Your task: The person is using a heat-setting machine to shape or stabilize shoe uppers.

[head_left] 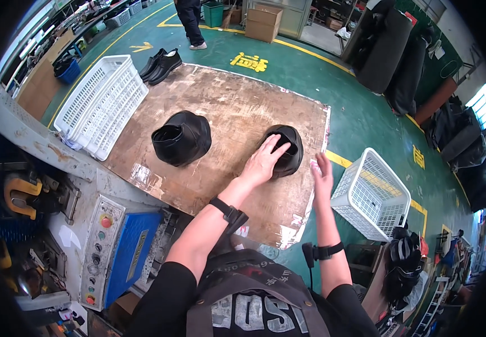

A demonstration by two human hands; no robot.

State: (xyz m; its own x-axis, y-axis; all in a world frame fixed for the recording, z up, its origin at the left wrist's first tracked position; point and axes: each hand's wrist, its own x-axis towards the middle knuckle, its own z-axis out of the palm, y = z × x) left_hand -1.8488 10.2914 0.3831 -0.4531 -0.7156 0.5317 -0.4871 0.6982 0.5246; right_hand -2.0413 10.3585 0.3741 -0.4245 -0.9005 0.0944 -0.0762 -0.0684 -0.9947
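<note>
Two black shoes stand apart on a worn wooden tabletop (234,104). The left one, a black shoe (182,137), stands untouched, its opening showing. My left hand (262,162) lies on the near left side of the other black shoe (291,160), fingers stretched over the edge of its opening; the thumb is hard to make out. Off the table's right edge, beside that shoe, my right hand (322,177) is raised with its fingers apart and nothing in it.
A white plastic basket (105,101) stands on the table's left side, near a pair of black shoes (161,66) at the far corner. Another white basket (372,194) is to the right. A machine control panel (101,253) is at lower left. A person (189,22) stands beyond the table.
</note>
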